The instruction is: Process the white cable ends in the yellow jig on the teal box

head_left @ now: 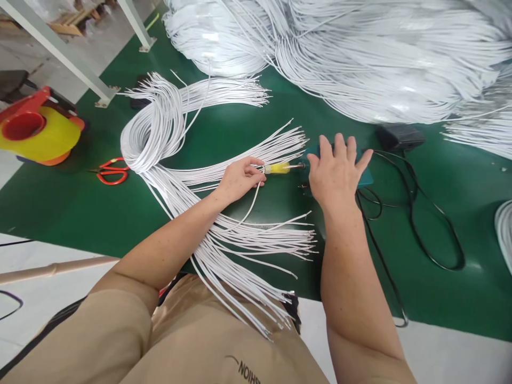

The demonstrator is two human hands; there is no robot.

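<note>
My left hand [245, 178] pinches a white wire [252, 207] at the rear end of a yellow handle-like piece [279, 168]. From that piece a thin metal shaft [296, 166] runs to a teal device [365, 173]. My right hand [338, 173] lies over the device with its fingers spread, hiding most of it. Beside and below my left hand fan out bundles of white wires [256, 242], some passing under my left forearm. Their loop [154, 133] is coiled at the left. Whether the wire's tip is inside the yellow piece, I cannot tell.
Red-handled scissors [113, 172] and a yellow tape roll in a red-cored dispenser [52, 133] are at the left. Large heaps of white wire [372, 58] fill the back. A black box [400, 137] and black cables [416, 213] lie right on the green table [452, 298].
</note>
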